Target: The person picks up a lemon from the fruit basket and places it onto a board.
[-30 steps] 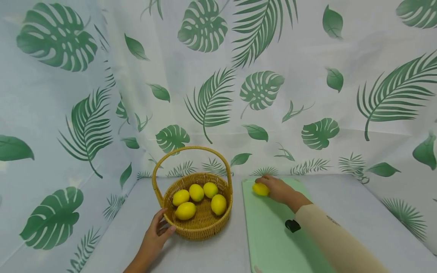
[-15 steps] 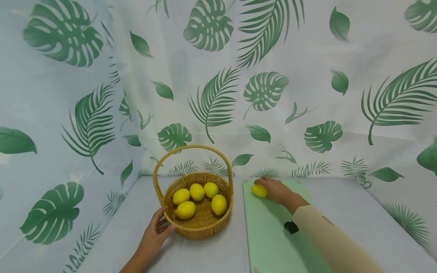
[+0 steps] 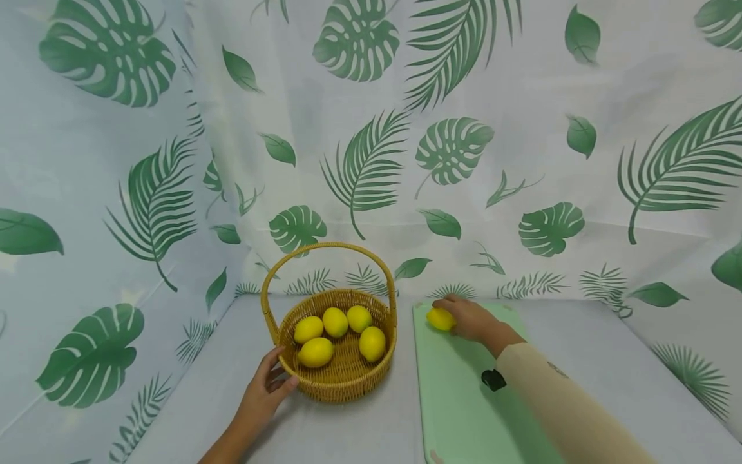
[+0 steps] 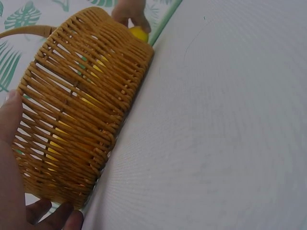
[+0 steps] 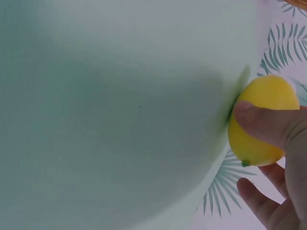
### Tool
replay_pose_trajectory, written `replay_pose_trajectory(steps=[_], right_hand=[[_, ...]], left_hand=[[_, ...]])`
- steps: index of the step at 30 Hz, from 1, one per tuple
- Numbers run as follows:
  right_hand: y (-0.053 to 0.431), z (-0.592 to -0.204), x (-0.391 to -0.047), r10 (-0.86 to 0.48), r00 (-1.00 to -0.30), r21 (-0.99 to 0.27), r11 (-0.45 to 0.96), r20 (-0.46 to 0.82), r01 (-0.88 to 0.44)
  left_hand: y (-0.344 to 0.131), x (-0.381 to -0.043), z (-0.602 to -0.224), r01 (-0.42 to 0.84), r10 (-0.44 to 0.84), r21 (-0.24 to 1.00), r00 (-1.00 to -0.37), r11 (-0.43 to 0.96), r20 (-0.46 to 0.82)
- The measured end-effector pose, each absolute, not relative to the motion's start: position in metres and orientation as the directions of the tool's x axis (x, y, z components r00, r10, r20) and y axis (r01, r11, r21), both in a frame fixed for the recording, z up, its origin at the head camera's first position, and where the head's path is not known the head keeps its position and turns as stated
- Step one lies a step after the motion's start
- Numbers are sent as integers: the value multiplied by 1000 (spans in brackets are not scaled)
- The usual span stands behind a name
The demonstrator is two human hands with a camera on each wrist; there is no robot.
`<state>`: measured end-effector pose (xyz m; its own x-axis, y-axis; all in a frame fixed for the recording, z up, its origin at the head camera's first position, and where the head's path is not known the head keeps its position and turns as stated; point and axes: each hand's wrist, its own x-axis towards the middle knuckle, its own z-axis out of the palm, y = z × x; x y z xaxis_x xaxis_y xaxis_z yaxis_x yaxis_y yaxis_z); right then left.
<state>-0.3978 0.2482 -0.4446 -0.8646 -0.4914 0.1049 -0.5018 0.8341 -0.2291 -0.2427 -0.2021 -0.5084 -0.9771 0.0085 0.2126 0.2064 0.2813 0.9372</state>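
Outstretched hands (image 3: 262,392) (image 3: 472,320), well apart, hold basket (image 3: 339,391) and lemon (image 3: 438,319).

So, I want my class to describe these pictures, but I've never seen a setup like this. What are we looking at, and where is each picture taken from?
There is no machine here, just a person's two bare hands. The wide picture comes from a camera worn on the head, looking forward and down. The two close-ups come from cameras on the wrists, one watching each hand's work.

On the pale surface stand a wicker basket with five lemons inside and, to its right, a light green board. A leaf-print sheet hangs behind.

The left grip holds the side of the basket. The right grip holds a sixth lemon at the board's far end; whether that lemon touches the board is hard to tell.
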Motion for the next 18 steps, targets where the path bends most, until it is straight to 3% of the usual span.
replay_pose_trajectory(steps=[18], right_hand=[[247, -441, -401, -462, -884, -264, 845, 73, -464]], left_hand=[[-202, -246, -510, 152, -10, 943, -987, 296, 162]])
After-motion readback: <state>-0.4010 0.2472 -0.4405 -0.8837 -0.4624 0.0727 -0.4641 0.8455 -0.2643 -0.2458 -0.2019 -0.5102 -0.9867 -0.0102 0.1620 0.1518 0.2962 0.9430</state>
